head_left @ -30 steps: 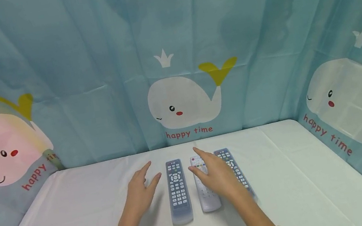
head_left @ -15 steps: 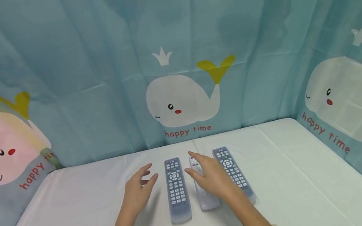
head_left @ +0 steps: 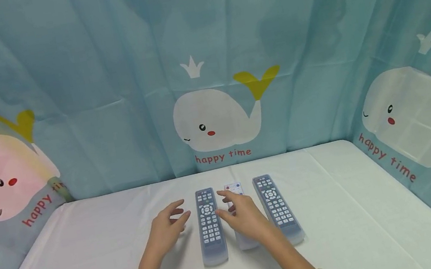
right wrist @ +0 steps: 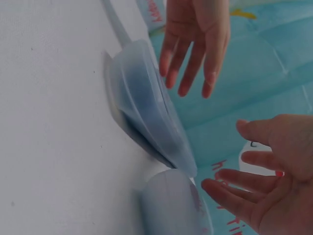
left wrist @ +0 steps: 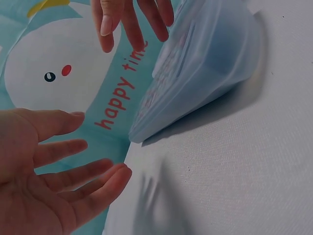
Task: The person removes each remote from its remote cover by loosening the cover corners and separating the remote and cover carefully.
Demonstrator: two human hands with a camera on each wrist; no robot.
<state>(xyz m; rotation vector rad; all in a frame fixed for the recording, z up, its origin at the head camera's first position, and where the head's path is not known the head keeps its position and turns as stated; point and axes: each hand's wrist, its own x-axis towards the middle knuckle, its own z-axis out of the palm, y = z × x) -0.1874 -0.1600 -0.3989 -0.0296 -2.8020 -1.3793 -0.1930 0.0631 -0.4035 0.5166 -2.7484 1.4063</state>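
Fingers of the right hand (head_left: 243, 218) have been drawn back, relaxed, over the white remote (head_left: 239, 211); the left hand (head_left: 167, 230) hovers open beside the leftmost grey silicone-sleeved remote (head_left: 210, 225).

Both forearms extended forward, side by side, pale sleeve cuffs at the wrists. Left hand (head_left: 166, 231) palm-down and low, fingers loosely spread and slightly bent, thumb angled inward, gripping nothing. Right hand (head_left: 243, 218) likewise palm-down, fingers relaxed and fanned forward, index finger leading, nothing held between fingers and thumb.
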